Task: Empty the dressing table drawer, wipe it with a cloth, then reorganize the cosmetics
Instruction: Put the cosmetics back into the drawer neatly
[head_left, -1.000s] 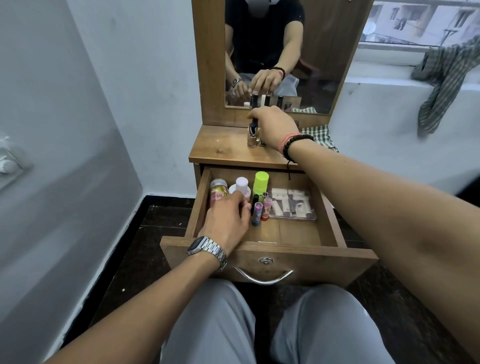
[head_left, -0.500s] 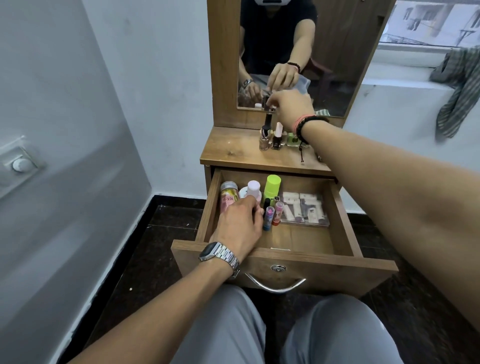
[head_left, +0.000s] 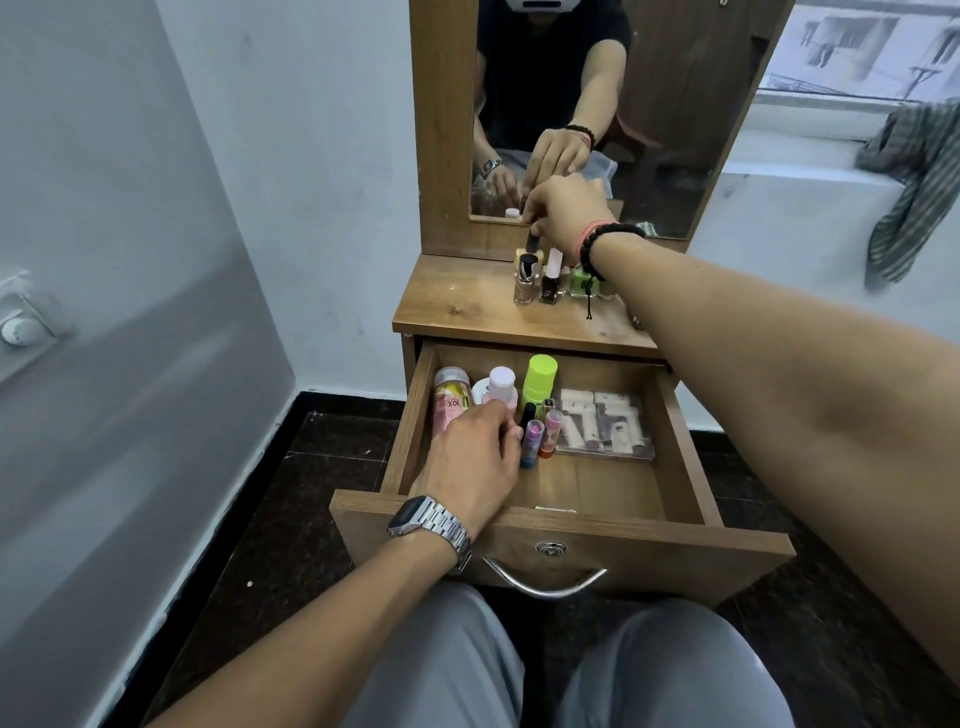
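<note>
**Emptying the drawer: small bottles moved up to the bench**

Reaching across the open drawer (head_left: 561, 540), the right hand (head_left: 563, 213) is held above the back edge of the bench (head_left: 467, 306), just in front of the mirror (head_left: 675, 104). Its fingers (head_left: 531, 215) are pinched on the black cap of a nail polish bottle (head_left: 531, 244), which is poised over a row of small glass bottles (head_left: 550, 278) standing near the bench's back edge. The right arm is stretched nearly straight, wrist bent downward, a beaded bracelet (head_left: 605, 241) around it.

The left hand (head_left: 470, 462) is lowered into the drawer's left half, palm down. Its fingers (head_left: 501, 418) are curled beside a pink-capped bottle (head_left: 502, 384), though whether anything is gripped cannot be told. Against the drawer's back wall stand a pink labelled jar (head_left: 449, 397) and a green-capped bottle (head_left: 540, 376); two small lip balm tubes (head_left: 540, 439) stand just in front of them, and a clear flat case (head_left: 605, 426) lies toward the back right corner.

The polish bottles are judged light, rigid and breakable, with smooth glass that may slip; the cap or neck is the surer place for a pinch. The plastic bottles and tubes appear light and easily toppled, so each is best taken around its body.
</note>
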